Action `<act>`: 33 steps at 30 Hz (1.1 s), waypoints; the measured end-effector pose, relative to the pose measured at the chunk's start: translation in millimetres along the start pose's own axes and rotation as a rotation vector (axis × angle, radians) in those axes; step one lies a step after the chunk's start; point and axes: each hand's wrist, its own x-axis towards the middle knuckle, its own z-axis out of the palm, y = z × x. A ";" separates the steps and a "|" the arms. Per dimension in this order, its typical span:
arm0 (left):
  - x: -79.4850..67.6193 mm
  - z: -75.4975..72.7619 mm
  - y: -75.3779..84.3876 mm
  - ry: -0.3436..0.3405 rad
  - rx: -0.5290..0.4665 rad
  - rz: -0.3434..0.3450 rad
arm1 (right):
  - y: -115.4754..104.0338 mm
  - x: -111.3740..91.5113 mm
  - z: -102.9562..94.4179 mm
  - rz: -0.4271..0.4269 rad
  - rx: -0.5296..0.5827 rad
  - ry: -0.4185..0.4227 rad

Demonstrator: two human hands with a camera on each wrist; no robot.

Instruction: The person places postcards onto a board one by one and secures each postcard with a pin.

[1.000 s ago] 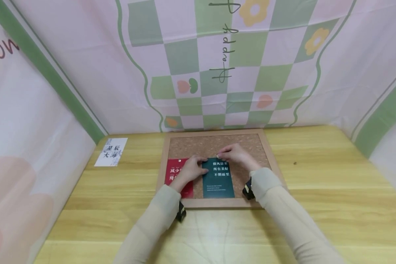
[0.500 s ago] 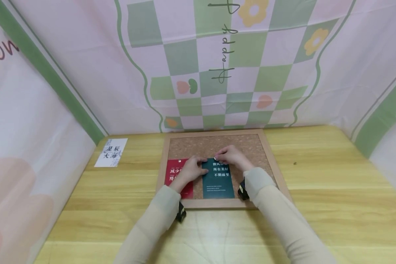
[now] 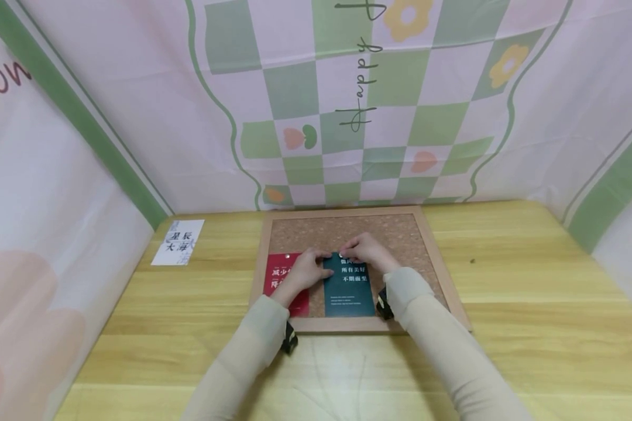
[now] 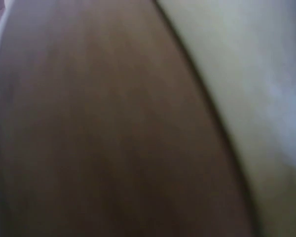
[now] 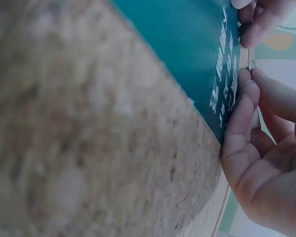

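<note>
A dark green card (image 3: 349, 295) with white lettering lies on a wood-framed cork board (image 3: 337, 228). My left hand (image 3: 305, 272) rests across the red card (image 3: 299, 305) beside it, with thumb and fingertips touching the green card's upper left part. At the green card's top edge my right hand (image 3: 371, 252) pinches a small thumbtack. In the right wrist view the shiny thumbtack (image 5: 249, 66) shows between thumb and fingertip, its lower end hidden. A pale thumbtack (image 3: 287, 256) sits at the top of the red card. The left wrist view is a blur of frame and table.
A white card (image 3: 178, 242) with dark lettering lies at the table's back left. The wooden table (image 3: 532, 304) extends around the board. A patterned curtain (image 3: 342, 134) stands right behind the board, and others flank the sides. A small dark spot (image 3: 472, 261) marks the table on the right.
My right hand has moved a little left along the green card's top edge with the thumbtack, closer to the left fingertips. The left hand and the cards have stayed put.
</note>
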 end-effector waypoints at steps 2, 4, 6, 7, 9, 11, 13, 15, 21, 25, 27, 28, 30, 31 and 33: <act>0.1 0.1 -0.3 -0.002 0.002 -0.002 | -0.7 -0.4 0.8 0.007 0.007 0.005; 0.4 0.3 -0.8 -0.002 0.003 0.001 | -1.2 -0.6 1.2 0.006 0.006 0.007; 0.4 0.1 -1.0 -0.001 0.007 0.007 | -1.4 -0.4 1.3 0.009 0.011 0.008; 0.3 0.1 -1.1 -0.001 0.008 0.009 | -1.4 -0.1 1.4 0.011 0.012 0.009; 0.4 0.0 -1.2 -0.002 0.010 0.014 | -1.5 0.6 1.6 0.015 0.011 0.010; 0.2 0.0 -1.0 -0.002 0.012 0.015 | -1.6 1.5 2.0 0.020 0.001 0.012; 0.2 -0.2 -0.8 -0.004 0.010 0.013 | -1.7 2.4 2.4 0.025 -0.007 0.017; 0.1 -0.3 -0.7 -0.004 0.006 0.012 | -1.7 3.7 2.9 0.036 -0.008 0.024; -0.2 -0.7 -0.2 -0.004 0.003 0.010 | -2.3 5.3 3.1 0.056 -0.003 0.038; -0.8 -1.4 1.2 -0.006 0.003 0.008 | -1.7 6.0 2.6 0.058 -0.004 0.036; -1.2 -1.9 1.7 -0.009 0.004 0.010 | -1.5 6.0 2.6 0.060 -0.004 0.037; -1.3 -2.1 1.9 -0.009 0.005 0.009 | -1.4 6.0 2.6 0.060 -0.006 0.037; -1.4 -2.1 1.7 -0.011 0.007 0.011 | -1.8 5.6 2.5 0.065 -0.007 0.036; -1.4 -2.1 1.5 -0.011 0.009 0.012 | -2.1 5.4 2.5 0.066 -0.007 0.036; -1.2 -1.8 1.0 -0.012 0.010 0.015 | -2.4 4.8 2.5 0.069 -0.005 0.038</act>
